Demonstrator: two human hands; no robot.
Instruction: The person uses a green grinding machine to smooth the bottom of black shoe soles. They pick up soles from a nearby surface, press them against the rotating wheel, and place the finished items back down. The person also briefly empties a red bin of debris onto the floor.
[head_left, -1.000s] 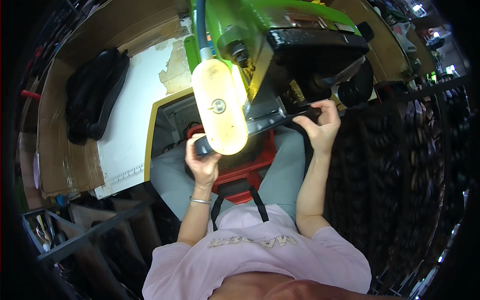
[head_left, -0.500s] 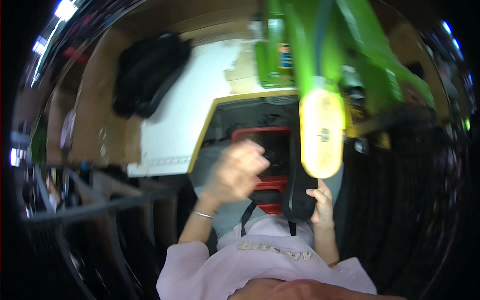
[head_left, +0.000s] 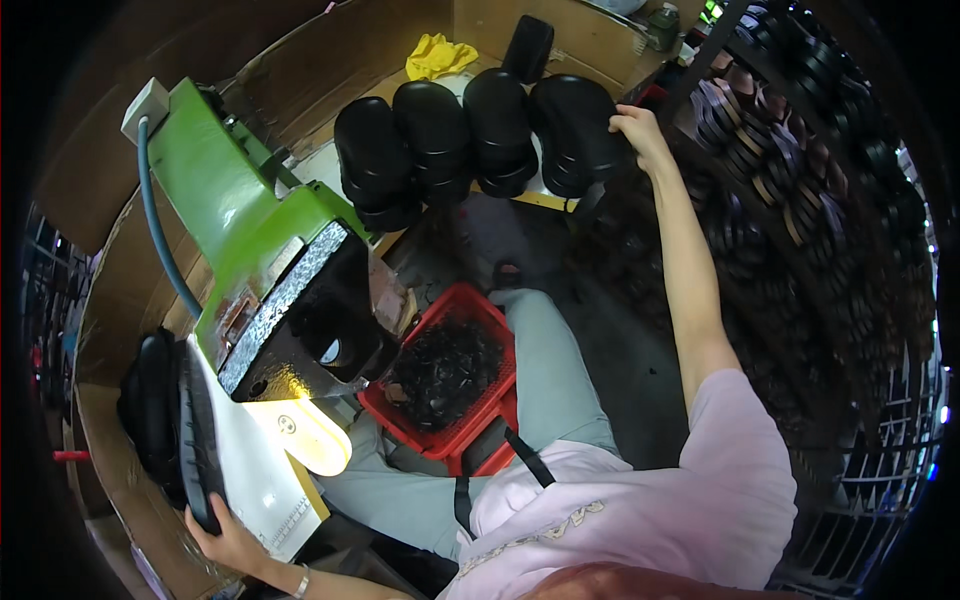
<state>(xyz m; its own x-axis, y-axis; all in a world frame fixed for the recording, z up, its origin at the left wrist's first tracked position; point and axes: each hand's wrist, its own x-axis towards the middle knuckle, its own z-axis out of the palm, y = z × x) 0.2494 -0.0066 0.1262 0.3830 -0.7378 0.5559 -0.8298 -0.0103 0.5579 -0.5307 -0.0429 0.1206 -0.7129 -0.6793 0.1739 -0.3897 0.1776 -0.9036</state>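
At the lower left, my left hand (head_left: 228,540) closes around the near end of a black shoe sole (head_left: 197,430), standing on its edge. This sole rests beside more black soles (head_left: 150,410) against the cardboard wall. My right arm reaches far to the right. Its hand (head_left: 642,135) pinches the outer edge of the rightmost black shoe sole (head_left: 578,125) in a row. Stacks of similar black soles (head_left: 432,130) stand to the left of it on the white tabletop. Part of my right fingers is hidden by the sole's edge.
A green machine (head_left: 225,190) with a blue hose and a yellow-lit plate (head_left: 310,440) stands between my hands. Below sits a red basket (head_left: 510,385) of black scraps. A yellow cloth (head_left: 438,57) lies far back. Racks of soles (head_left: 790,150) fill the right.
The view has turned to the right. My hands have spread apart: the left now holds a sole beside the left pile, and the right has moved from a black sole near my lap to the row.
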